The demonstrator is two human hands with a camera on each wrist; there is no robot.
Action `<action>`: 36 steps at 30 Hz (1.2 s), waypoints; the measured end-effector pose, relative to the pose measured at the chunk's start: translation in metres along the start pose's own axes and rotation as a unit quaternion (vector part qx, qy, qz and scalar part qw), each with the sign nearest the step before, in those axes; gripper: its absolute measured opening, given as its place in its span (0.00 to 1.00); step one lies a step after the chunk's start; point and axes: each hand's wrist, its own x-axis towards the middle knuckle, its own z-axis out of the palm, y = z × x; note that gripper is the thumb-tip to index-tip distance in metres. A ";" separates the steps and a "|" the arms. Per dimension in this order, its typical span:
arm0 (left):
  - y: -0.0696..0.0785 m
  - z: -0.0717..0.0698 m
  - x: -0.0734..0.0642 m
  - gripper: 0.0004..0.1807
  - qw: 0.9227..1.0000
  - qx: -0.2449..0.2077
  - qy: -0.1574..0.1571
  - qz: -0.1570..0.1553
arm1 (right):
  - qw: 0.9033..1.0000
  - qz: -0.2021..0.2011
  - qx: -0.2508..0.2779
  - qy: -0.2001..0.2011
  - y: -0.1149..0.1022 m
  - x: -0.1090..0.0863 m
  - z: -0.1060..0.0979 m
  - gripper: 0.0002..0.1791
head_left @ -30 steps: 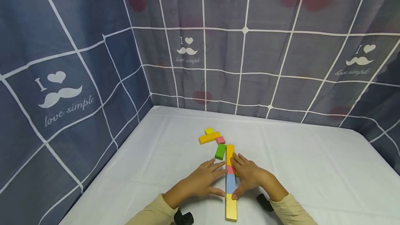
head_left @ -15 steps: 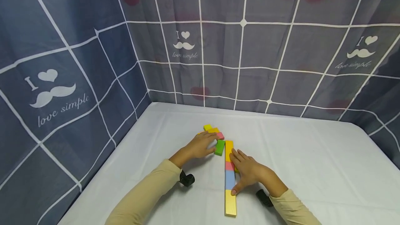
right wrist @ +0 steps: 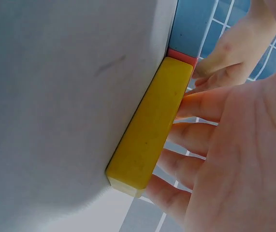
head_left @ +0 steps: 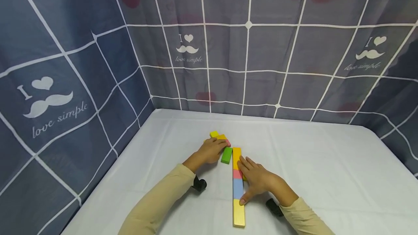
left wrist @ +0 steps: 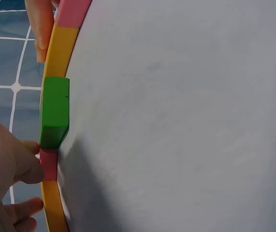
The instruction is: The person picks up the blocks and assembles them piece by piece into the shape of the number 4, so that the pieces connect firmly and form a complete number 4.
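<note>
A straight row of blocks runs away from me: a pale yellow block (head_left: 238, 213), a blue block (head_left: 238, 188), a pink block (head_left: 237, 174) and an orange block (head_left: 236, 158). My right hand (head_left: 258, 180) rests along the row's right side, fingers extended, thumb at the pale yellow block. Beside it, a yellow block (right wrist: 150, 125) shows large in the right wrist view. Beyond the row's left side, my left hand (head_left: 210, 151) pinches a smaller pink block (left wrist: 49, 164) between thumb and finger. That block touches a tilted green block (head_left: 226, 155).
Another orange block (head_left: 221, 137) and a small yellow block (head_left: 213, 134) lie just past my left hand. White cloth (head_left: 310, 166) covers the table. Checked curtains (head_left: 225, 82) stand behind and at the left. Dark wrist devices (head_left: 273, 207) sit under the forearms.
My left hand has gone from the row's left side up to the smaller pink block beyond the green one. The right hand stays at the row. The head view has shifted slightly.
</note>
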 end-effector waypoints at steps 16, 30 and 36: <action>0.003 0.003 -0.014 0.20 0.999 0.014 0.042 -0.008 | 1.000 0.002 0.007 0.001 0.001 -0.003 0.000 0.68; 0.014 -0.006 -0.025 0.23 1.000 0.014 0.001 -0.015 | 1.000 0.001 -0.003 -0.006 -0.004 0.000 -0.003 0.67; 0.021 -0.001 -0.034 0.29 0.999 0.041 0.023 0.001 | 1.000 0.001 -0.003 -0.006 -0.002 -0.002 -0.003 0.67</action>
